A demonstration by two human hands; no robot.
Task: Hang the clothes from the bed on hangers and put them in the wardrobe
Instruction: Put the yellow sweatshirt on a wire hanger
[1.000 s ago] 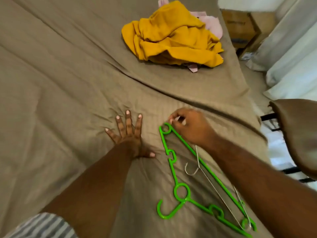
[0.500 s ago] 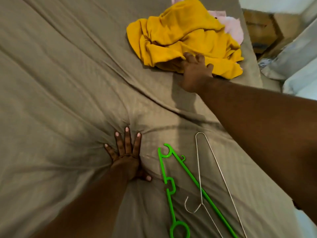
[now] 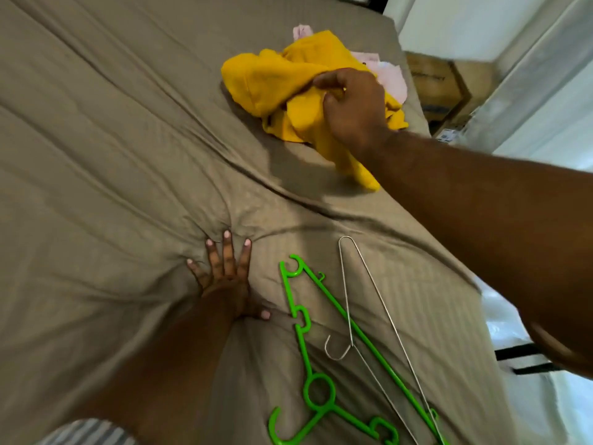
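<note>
Nearest me, a green hanger (image 3: 322, 409) and a wire hanger (image 3: 344, 284) lie crossed on the bed (image 3: 96, 155). Just beside them, I've got my left hand (image 3: 224, 281) flat on the sheet, fingers spread and pressing down. Farther out, my right hand (image 3: 351, 104) sits on top of the yellow garment (image 3: 266, 81), thumb and curled fingers pinching a fold of it, with cloth trailing under the wrist. A pink garment (image 3: 393, 80) peeks out behind, touching the yellow one. A cardboard box (image 3: 436, 78) stands past the bed's edge.
</note>
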